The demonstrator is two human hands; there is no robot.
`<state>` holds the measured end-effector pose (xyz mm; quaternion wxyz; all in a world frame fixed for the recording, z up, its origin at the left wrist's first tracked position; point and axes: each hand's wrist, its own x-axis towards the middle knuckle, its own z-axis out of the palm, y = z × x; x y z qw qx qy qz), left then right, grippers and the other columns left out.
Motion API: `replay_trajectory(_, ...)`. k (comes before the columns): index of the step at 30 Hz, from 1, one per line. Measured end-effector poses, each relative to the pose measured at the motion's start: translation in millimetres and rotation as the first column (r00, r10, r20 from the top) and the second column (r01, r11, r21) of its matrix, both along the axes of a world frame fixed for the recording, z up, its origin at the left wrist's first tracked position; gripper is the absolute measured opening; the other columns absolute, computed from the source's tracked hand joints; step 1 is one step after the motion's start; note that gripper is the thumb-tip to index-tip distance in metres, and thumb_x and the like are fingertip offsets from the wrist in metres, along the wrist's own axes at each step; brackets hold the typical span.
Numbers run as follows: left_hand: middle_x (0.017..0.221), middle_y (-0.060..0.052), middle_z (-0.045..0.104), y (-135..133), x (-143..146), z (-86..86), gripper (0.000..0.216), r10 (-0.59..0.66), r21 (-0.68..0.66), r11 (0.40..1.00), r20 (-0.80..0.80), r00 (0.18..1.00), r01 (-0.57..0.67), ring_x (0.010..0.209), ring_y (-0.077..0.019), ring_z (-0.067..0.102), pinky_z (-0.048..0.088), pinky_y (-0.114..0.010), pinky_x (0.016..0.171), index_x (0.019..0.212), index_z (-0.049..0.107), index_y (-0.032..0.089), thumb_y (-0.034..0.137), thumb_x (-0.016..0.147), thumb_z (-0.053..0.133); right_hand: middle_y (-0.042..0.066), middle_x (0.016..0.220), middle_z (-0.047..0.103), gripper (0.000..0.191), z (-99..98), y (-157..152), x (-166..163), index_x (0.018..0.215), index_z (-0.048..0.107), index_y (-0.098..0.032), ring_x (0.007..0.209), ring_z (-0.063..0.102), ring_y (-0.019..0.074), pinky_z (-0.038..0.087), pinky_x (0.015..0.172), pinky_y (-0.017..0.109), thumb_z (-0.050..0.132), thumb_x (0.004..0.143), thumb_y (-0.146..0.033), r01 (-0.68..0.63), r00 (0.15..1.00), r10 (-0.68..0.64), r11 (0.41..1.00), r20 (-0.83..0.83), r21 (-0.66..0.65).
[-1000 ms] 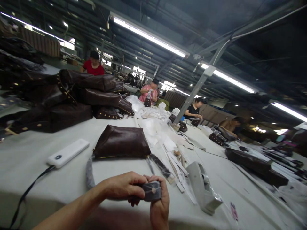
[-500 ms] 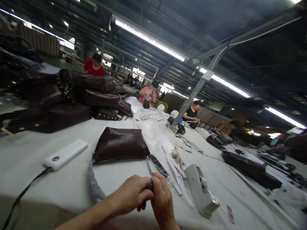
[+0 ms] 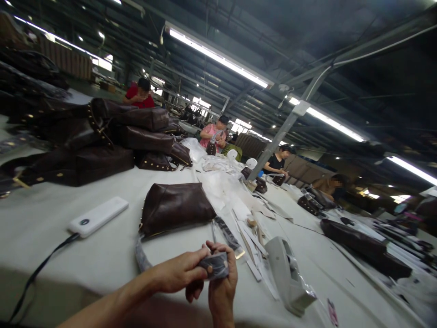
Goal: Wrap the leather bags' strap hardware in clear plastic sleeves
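Note:
Both of my hands are closed on the end of a dark, plastic-wrapped strap (image 3: pixel 215 265) just above the near table edge. My left hand (image 3: pixel 180 274) pinches it from the left, and my right hand (image 3: pixel 221 284) grips it from below with the fingers curled over it. The wrapped strap (image 3: pixel 140 257) curves left and back to a dark brown leather bag (image 3: pixel 175 206) lying flat on the white table (image 3: pixel 61 264) just beyond my hands.
A white power bank (image 3: pixel 97 217) with a black cable lies to the left. A grey tape dispenser (image 3: pixel 287 273) stands to the right beside paper strips (image 3: pixel 247 237). Stacked brown bags (image 3: pixel 102 136) fill the far left. Several people work along the table further back.
My hands have turned the strap end, so its wrapped face shows again between my fingers. The view has shifted slightly right.

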<state>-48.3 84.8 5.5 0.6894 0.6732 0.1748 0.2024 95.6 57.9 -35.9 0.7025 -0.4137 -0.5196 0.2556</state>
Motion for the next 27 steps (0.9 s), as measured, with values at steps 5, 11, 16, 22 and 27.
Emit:
replay_trajectory(5, 0.055, 0.007, 0.053, -14.2, 8.6, 12.1, 0.013, 0.236, 0.187, 0.96, -0.124, 0.964, -0.211, 0.042, -0.0098, 0.047, 0.04, -0.02, 0.044, 0.1, 0.044, 0.021, 0.029, 0.09, 0.041, 0.01, 0.117, 0.063, 0.035, 5.0, -0.2, 33.6, 0.115, 0.06, -0.024, 0.116, 0.057, 0.0254, 0.048, 0.096, 0.043, 0.05, 0.085, -0.011, 0.083, 0.667, -0.267, 0.954, 0.696, 0.287)
replay_trajectory(11, 0.052, 0.008, 0.056, -0.1, 9.4, 8.6, 0.019, -0.119, -0.059, 0.992, -0.053, 0.991, 0.116, 0.039, -0.0102, 0.049, 0.043, -0.021, 0.047, 0.104, 0.041, 0.022, 0.021, 0.085, 0.044, 0.008, 0.104, 0.064, 0.016, 9.5, -10.2, 44.8, 0.095, 0.062, -0.023, 0.099, 0.062, 0.0245, 0.053, 0.08, 0.035, 0.06, 0.08, -0.027, 0.036, 0.801, -0.089, 0.994, 0.591, 0.102)
replay_trajectory(16, 0.062, 0.005, 0.06, 15.2, -4.1, 2.2, 0.021, -0.115, -0.041, 0.993, -0.034, 0.993, 0.113, 0.048, -0.0112, 0.055, 0.046, -0.023, 0.053, 0.1, 0.044, 0.022, 0.03, 0.084, 0.055, 0.006, 0.1, 0.065, 0.024, 6.0, -9.1, 26.4, 0.093, 0.059, -0.023, 0.105, 0.06, 0.0267, 0.051, 0.085, 0.038, 0.064, 0.077, -0.039, -0.133, 0.974, 0.137, 0.99, 0.178, -0.035)
replay_trajectory(22, 0.062, 0.005, 0.054, 0.8, -8.8, -9.8, 0.011, 0.104, 0.131, 0.988, -0.121, 0.987, -0.088, 0.049, -0.0099, 0.051, 0.042, -0.019, 0.048, 0.094, 0.051, 0.02, 0.026, 0.086, 0.046, 0.009, 0.117, 0.064, 0.019, -5.0, -6.6, 23.4, 0.102, 0.057, -0.024, 0.108, 0.062, 0.0251, 0.053, 0.085, 0.038, 0.055, 0.083, -0.021, -0.114, 0.937, 0.126, 0.992, 0.326, -0.057)
replay_trajectory(27, 0.058, 0.007, 0.052, -14.5, -4.2, -4.8, 0.014, 0.261, 0.266, 0.941, -0.183, 0.948, -0.208, 0.049, -0.0098, 0.048, 0.038, -0.019, 0.049, 0.093, 0.052, 0.021, 0.026, 0.089, 0.041, 0.009, 0.111, 0.064, 0.038, -4.3, -9.5, 35.3, 0.11, 0.062, -0.025, 0.111, 0.058, 0.0237, 0.051, 0.092, 0.038, 0.046, 0.081, -0.005, 0.001, 0.585, -0.169, 0.978, 0.793, 0.207)
